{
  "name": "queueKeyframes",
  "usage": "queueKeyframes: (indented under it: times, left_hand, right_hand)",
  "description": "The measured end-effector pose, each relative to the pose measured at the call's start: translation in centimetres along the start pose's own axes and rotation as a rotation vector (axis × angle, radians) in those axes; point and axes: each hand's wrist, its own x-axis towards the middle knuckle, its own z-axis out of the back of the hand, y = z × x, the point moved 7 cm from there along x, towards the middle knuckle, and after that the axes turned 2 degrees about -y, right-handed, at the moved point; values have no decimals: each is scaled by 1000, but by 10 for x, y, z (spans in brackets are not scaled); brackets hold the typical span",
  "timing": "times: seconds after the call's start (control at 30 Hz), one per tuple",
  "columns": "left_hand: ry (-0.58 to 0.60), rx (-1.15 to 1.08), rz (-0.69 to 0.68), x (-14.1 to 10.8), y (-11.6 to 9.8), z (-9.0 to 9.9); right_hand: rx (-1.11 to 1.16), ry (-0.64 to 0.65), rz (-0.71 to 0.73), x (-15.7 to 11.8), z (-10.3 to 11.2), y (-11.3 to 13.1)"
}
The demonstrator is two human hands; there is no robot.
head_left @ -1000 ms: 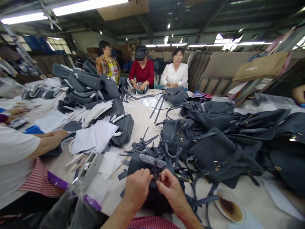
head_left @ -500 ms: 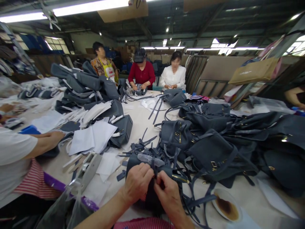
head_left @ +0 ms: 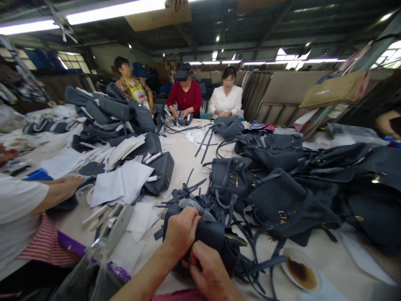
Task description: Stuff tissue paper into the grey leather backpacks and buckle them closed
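A dark blue-grey handbag (head_left: 213,236) lies on the table close in front of me, partly covered by my hands. My left hand (head_left: 183,229) is closed in a pinch at the bag's upper front, apparently on its strap, which the fingers mostly hide. Lower and to the right, my right hand (head_left: 206,265) has its fingers curled together against the bag's front; what they hold is hidden. A small red spot shows beside its fingertips. A gold-coloured metal strip (head_left: 235,239) edges the bag's right side, and crumpled clear plastic (head_left: 197,209) lies over its top.
Dark handbags (head_left: 282,200) are heaped on the right, with loose straps (head_left: 266,264) by a dish of brown liquid (head_left: 300,269). Left are white paper sheets (head_left: 120,184), a grey tape dispenser (head_left: 117,228) and piled bag parts (head_left: 109,108). A co-worker's arm (head_left: 59,192) reaches in; three people work opposite.
My left hand has risen slightly, and my right hand has moved down and left, its fingers more curled. More of the bag's front shows; the strap between my hands is now hidden.
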Motion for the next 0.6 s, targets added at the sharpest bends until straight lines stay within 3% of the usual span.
queueKeyframes:
  times: [0.13, 0.23, 0.3, 0.37, 0.47, 0.6]
  left_hand:
    - [70, -261, 302, -3, 25, -4]
    - [334, -515, 444, -14, 29, -28]
    - [432, -651, 481, -17, 25, -41]
    - [374, -718, 506, -12, 24, -43]
    - [264, -756, 504, -4, 26, -40]
    - [166, -706, 514, -1, 42, -36]
  right_hand:
    - [-1, 42, -71, -1, 2, -5]
    - [48, 198, -62, -1, -7, -5]
    - [85, 288, -77, 1, -17, -8]
    - [132, 329, -123, 5, -24, -17]
    - [323, 275, -248, 6, -21, -34]
    - [757, 235, -483, -26, -1, -56]
